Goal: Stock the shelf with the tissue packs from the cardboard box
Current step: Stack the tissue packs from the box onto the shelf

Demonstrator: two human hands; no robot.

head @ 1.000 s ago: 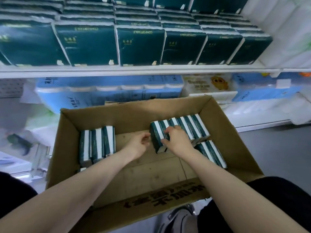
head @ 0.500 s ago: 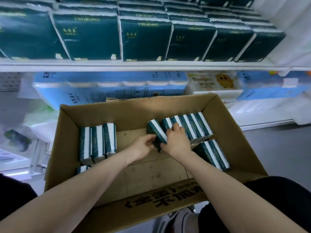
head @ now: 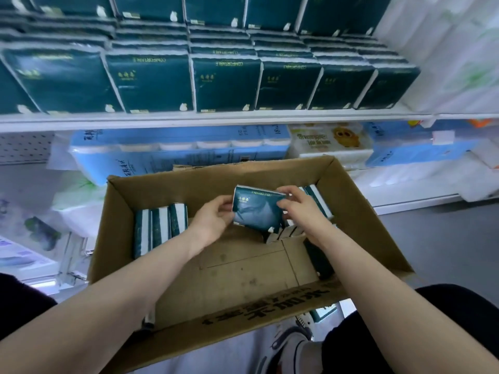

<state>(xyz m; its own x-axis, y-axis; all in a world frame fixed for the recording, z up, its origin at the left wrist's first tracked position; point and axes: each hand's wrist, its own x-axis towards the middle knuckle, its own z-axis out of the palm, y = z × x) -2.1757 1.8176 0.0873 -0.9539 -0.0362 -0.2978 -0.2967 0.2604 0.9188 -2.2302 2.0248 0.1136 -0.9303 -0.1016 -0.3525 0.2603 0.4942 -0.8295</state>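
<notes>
From my head camera, I hold one dark green tissue pack [head: 258, 209] between both hands, above the cardboard box [head: 118, 211] and clear of its floor. My left hand [head: 213, 220] pinches its left edge and my right hand [head: 299, 209] curls over its top right corner. I judge that gripping both ends keeps the soft wrapper from sagging and keeps the printed face towards me.

Under my right hand, a row of packs [head: 318, 201] stands on edge against the box's far right wall. Three more packs [head: 160, 228] stand at the left, so plenty is left to move. The shelf [head: 216, 118] just above the box already carries matching green packs [head: 226, 85] standing face out, and I expect this one belongs with them. Blue roll bundles [head: 175, 157] lie on the level below.
</notes>
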